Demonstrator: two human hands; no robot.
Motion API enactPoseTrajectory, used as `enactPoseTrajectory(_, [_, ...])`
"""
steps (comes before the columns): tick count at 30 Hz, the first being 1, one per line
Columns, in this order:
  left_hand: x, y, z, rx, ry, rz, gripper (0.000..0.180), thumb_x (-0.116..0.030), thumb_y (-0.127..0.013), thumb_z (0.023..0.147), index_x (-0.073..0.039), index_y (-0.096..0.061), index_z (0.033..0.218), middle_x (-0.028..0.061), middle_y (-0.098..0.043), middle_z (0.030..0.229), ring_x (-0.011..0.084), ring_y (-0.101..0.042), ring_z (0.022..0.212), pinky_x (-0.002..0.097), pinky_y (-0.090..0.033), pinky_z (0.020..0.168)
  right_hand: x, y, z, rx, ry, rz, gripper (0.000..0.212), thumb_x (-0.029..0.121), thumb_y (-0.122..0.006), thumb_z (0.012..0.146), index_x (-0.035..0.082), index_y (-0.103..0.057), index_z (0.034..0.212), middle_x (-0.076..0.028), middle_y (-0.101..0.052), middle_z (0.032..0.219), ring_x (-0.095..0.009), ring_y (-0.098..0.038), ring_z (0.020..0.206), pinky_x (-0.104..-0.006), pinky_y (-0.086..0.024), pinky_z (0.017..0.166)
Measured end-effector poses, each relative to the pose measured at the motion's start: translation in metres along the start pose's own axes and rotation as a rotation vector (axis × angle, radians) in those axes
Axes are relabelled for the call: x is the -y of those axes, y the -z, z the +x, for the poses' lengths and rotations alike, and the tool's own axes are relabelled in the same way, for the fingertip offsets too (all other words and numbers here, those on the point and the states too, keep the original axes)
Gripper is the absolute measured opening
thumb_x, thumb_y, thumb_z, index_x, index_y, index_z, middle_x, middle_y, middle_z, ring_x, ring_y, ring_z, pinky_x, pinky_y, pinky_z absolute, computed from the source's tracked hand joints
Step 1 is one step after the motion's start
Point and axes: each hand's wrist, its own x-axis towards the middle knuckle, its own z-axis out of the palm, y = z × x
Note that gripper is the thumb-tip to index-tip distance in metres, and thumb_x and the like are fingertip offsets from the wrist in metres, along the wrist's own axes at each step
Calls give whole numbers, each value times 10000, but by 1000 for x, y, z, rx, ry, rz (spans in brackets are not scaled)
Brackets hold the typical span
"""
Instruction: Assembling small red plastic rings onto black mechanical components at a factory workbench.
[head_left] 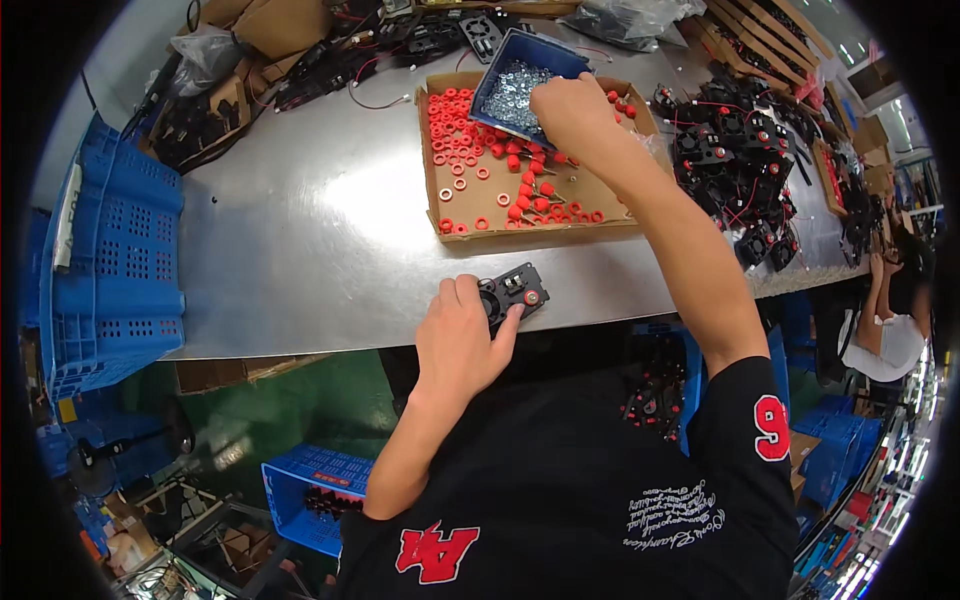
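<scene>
My left hand (458, 335) grips a small black fan unit (517, 285) at the table's near edge, with the thumb on its near side. The unit carries a round fan and a red ring around a metal piece at its right end. My right hand (575, 110) reaches far forward with curled fingers into a blue bin (503, 50) of small shiny metal parts (515, 95), which look like nuts. Its fingertips are hidden. The bin rests tilted in a shallow cardboard tray (590, 185) holding loose red rings (455, 130) and red knobs with metal stems (533, 190).
On the right, many black fan units (725, 160) with wires lie piled. More black parts (420, 38) and cables line the table's back. A blue plastic crate (125, 260) stands at the left, another blue crate (310, 500) below the table. Another person (885, 330) sits at far right.
</scene>
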Motion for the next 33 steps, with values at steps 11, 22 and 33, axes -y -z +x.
enactPoseTrajectory(11, [-1, 2, 2, 30, 35, -46, 483, -382, -702, 875, 29, -517, 1049, 219, -593, 962, 405, -629, 826, 477, -505, 672, -4, 15, 13, 263, 16, -33, 151, 75, -636, 800, 56, -729, 917, -154, -729, 914, -334, -721, 882, -446, -546, 780])
enactPoseTrajectory(22, [1, 1, -1, 11, -5, -3, 462, -381, -708, 868, 13, -498, 985, 177, -552, 899, 353, -631, 772, 439, -527, 614, -17, 3, 12, 97, -63, 330, 180, 32, -652, 754, 34, -742, 909, -222, -712, 973, -362, -709, 903, -460, -571, 782])
enactPoseTrajectory(33, [-1, 1, 2, 24, -6, 0, 461, -380, -706, 869, 8, -492, 996, 176, -548, 908, 354, -627, 792, 442, -527, 615, -19, -5, 12, -61, -89, 173, 143, 109, -574, 854, 38, -698, 861, -215, -682, 844, -394, -673, 838, -497, -538, 771])
